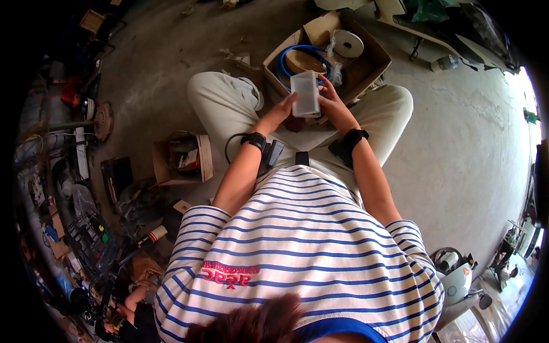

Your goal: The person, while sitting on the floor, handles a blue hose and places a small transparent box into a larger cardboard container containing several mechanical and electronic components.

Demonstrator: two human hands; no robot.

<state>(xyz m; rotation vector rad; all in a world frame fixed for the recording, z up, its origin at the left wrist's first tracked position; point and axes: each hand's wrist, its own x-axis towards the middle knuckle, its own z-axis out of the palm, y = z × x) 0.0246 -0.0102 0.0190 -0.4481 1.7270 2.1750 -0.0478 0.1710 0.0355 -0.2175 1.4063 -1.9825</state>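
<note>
One translucent plastic box (305, 94) sits between the left hand (280, 112), curled at its left edge, and the right hand (336, 108), closed on its right side, near a cardboard carton (373, 64). Light, even pressure should keep the box from flexing. The carton holds blue tubing (279, 64) and a white reel (341, 40); the box's contents are unclear.

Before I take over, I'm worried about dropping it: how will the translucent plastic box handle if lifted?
The translucent plastic box is probably stiff: its edges look straight between the left hand and right hand. It may be light for its size, since no dark contents show through. Its smooth faces could be slippery.
</note>
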